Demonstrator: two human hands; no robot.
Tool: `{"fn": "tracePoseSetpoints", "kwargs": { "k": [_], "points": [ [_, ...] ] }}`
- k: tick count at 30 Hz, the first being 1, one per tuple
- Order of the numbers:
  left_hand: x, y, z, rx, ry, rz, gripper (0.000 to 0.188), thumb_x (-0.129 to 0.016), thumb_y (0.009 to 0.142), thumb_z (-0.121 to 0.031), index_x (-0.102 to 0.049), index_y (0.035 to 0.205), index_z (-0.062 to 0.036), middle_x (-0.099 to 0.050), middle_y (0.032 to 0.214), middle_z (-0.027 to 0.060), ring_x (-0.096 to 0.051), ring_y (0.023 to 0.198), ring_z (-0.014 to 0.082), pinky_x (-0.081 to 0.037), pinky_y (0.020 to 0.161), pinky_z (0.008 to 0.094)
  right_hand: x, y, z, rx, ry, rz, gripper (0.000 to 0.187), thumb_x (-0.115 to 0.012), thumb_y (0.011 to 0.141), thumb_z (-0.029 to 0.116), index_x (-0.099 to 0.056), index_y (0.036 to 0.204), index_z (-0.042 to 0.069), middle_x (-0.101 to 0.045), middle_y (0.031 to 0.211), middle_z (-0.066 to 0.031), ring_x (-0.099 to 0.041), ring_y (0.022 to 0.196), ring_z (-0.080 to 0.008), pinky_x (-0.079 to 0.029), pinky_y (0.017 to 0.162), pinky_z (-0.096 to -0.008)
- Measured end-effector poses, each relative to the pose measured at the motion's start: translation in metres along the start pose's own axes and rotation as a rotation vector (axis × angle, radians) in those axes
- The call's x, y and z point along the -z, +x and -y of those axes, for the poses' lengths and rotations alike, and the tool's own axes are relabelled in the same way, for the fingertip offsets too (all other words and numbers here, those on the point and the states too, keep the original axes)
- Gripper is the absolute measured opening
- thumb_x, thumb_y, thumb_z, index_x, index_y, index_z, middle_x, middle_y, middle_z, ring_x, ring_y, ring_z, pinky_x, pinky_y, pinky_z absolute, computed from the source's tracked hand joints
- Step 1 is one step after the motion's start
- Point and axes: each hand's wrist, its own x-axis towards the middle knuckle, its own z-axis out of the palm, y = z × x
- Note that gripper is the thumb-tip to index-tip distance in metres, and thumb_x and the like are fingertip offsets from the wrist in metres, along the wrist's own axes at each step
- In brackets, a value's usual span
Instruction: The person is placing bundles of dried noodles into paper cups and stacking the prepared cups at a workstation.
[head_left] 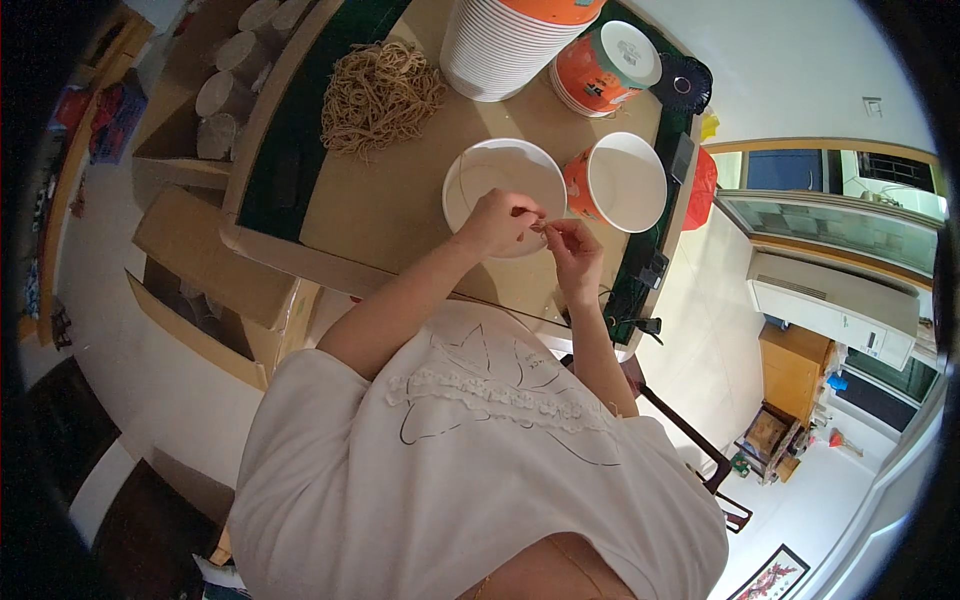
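Observation:
My left hand [493, 224] and my right hand [576, 260] meet over the near rim of a white paper bucket [548, 165], which stands upright at the table's edge. Both hands are closed in a pinch, fingertips nearly touching, on a small bit of thin tan string [540, 227]. A thin line, apparently the same string, curves along the inside left of the bucket. Just right of it, a second bucket [646, 185], orange outside and white inside, lies tilted with its mouth toward me. A tangled heap of tan strings [378, 98] lies at the table's far left.
A tall nested stack of white buckets [490, 55] stands at the back, beside upturned orange buckets [600, 72]. A black round device [685, 82] sits at the right edge. Cardboard boxes [215, 260] stand on the floor to the left; one holds several wrapped cylinders [222, 95].

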Motion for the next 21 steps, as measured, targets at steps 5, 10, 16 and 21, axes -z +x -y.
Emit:
{"fn": "tracePoseSetpoints", "kwargs": {
  "k": [5,10,16,21],
  "points": [
    [0.000,-0.008,-0.009,-0.190,0.265,-0.004,0.019,-0.061,0.075,-0.007,-0.068,0.091,-0.0009,-0.067,0.076,0.0101,-0.062,0.067,0.0121,-0.050,0.060,0.0258,0.000,0.000,-0.006,0.019,-0.013,-0.026,0.006,-0.060,0.085,0.004,-0.060,0.090,0.001,-0.062,0.079,-0.0001,-0.054,0.069,-0.0048,-0.043,0.063,-0.0181],
    [-0.003,-0.010,-0.013,-0.216,0.334,-0.082,0.018,-0.062,0.073,-0.009,-0.069,0.088,-0.0052,-0.066,0.075,0.0129,-0.064,0.065,0.0182,-0.050,0.062,0.0287,-0.003,0.000,-0.004,0.016,-0.022,-0.063,0.005,-0.061,0.083,0.005,-0.060,0.087,0.002,-0.061,0.074,0.0004,-0.053,0.065,-0.0042,-0.042,0.059,-0.0184],
    [-0.005,-0.008,-0.010,-0.266,0.432,-0.137,0.012,-0.063,0.072,-0.011,-0.068,0.081,-0.0043,-0.066,0.073,0.0119,-0.065,0.067,0.0210,-0.050,0.062,0.0306,-0.005,0.000,-0.005,0.050,-0.113,-0.075,0.005,-0.061,0.083,0.005,-0.059,0.086,0.002,-0.060,0.072,0.0009,-0.053,0.062,-0.0040,-0.041,0.057,-0.0175],
    [-0.009,-0.010,-0.013,-0.205,0.359,-0.172,0.011,-0.064,0.073,-0.012,-0.065,0.078,-0.0030,-0.066,0.072,0.0115,-0.066,0.067,0.0200,-0.051,0.062,0.0303,-0.005,-0.001,-0.001,0.023,-0.147,-0.062,0.006,-0.061,0.083,0.005,-0.059,0.088,0.002,-0.060,0.073,0.0007,-0.053,0.062,-0.0040,-0.042,0.056,-0.0176]
  ]
}}
